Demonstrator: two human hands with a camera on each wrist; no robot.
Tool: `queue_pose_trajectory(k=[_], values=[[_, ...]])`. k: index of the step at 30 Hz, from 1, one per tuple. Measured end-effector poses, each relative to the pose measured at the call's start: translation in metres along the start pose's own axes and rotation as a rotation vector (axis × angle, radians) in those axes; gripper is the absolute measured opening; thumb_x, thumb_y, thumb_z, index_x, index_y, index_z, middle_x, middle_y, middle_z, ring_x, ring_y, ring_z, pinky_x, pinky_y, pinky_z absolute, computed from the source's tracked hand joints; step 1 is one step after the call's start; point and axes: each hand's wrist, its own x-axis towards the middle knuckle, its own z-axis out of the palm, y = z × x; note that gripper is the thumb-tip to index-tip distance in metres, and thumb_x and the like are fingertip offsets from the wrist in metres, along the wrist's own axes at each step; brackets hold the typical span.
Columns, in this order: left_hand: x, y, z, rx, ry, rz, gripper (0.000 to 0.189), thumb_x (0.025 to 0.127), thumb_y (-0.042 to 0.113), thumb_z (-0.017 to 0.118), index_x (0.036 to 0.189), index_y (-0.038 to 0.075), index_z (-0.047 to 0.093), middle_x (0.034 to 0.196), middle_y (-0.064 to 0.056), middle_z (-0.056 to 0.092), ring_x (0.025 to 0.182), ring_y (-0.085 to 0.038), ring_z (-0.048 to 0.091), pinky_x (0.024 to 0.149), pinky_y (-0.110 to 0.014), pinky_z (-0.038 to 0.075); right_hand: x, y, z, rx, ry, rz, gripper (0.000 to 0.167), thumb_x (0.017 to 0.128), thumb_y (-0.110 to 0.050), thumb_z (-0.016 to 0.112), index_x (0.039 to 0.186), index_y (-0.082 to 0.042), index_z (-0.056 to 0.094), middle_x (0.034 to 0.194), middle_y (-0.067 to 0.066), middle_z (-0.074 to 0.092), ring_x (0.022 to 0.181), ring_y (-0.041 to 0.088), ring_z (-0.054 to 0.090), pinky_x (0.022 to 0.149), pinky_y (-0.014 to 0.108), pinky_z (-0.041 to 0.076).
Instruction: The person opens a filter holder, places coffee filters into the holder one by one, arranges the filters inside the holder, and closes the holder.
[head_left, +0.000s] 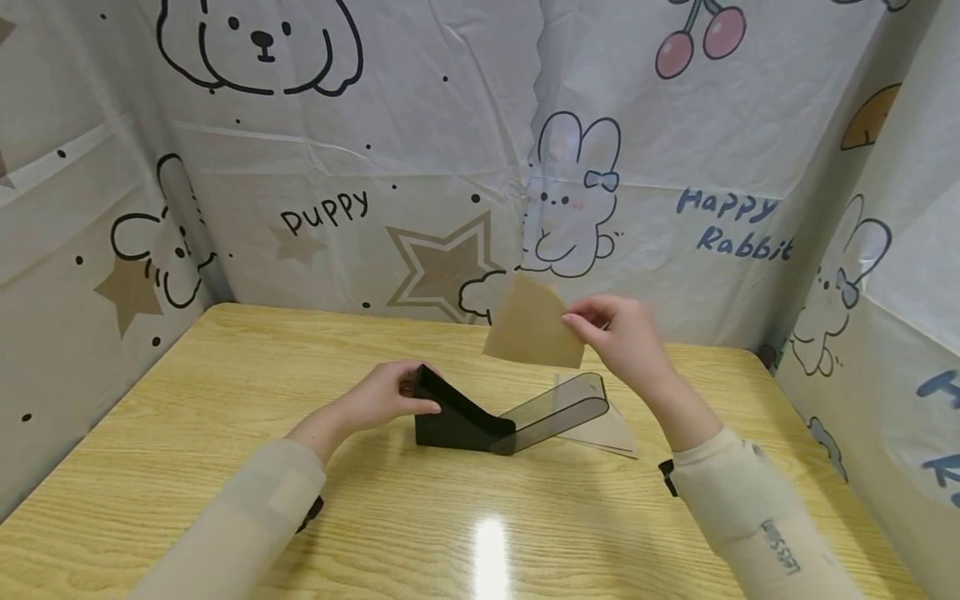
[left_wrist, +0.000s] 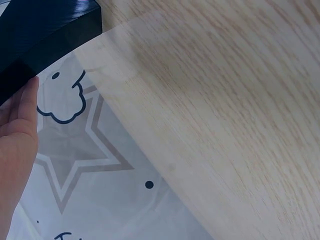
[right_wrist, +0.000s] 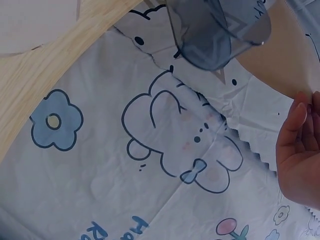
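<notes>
While the left hand [head_left: 386,396] holds a wedge-shaped black box [head_left: 457,423] at its tall end, thumb along the near face and fingers behind, the right hand [head_left: 618,333] pinches a fan-shaped paper filter [head_left: 534,325] by its three o'clock edge. Both grips are closed on something: the left on rigid, plastic-looking walls, the right on thin brown paper. The filter is off the table [head_left: 360,533], at about one o'clock from the box. From the box's low end a smoky, see-through lid [head_left: 558,408] swings out toward two o'clock, long and shallow with a rounded tip. Loose filters [head_left: 611,433] lie flat at three o'clock from the box, partly behind the lid, paler than the one in hand. Yellowish wood grain runs across the tabletop, with a bright glare at six o'clock. Creased white sheeting [head_left: 420,125] rises at twelve o'clock, printed with rabbits, stars and lettering.

Fine parallel ribs on the box's surface show only in the left wrist view, at eleven o'clock. The right wrist view gives the held filter's curved edge at two o'clock, less plain from the head, and printed marks showing through the lid at one o'clock.
</notes>
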Motion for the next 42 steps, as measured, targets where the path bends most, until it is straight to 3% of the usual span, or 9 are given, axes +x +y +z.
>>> queue_pose_trajectory(k=[22, 42], values=[[0.000, -0.003, 0.000, -0.009, 0.001, 0.000, 0.033, 0.083, 0.022, 0.071, 0.111, 0.007, 0.059, 0.100, -0.007, 0.065, 0.089, -0.014, 0.063, 0.079, -0.030, 0.052, -0.001, -0.014, 0.034, 0.029, -0.094, -0.069, 0.012, 0.087, -0.014, 0.067, 0.090, -0.004, 0.072, 0.080, 0.008, 0.071, 0.067, 0.013, 0.059, 0.059, 0.023, 0.046], [-0.002, 0.001, -0.001, 0.000, 0.001, -0.008, 0.034, 0.083, 0.023, 0.071, 0.111, 0.008, 0.060, 0.107, -0.008, 0.065, 0.098, -0.018, 0.062, 0.084, -0.034, 0.052, -0.005, -0.017, 0.060, 0.045, -0.198, -0.048, 0.011, 0.087, -0.014, 0.066, 0.090, -0.005, 0.071, 0.082, 0.006, 0.070, 0.070, 0.012, 0.059, 0.063, 0.024, 0.049]])
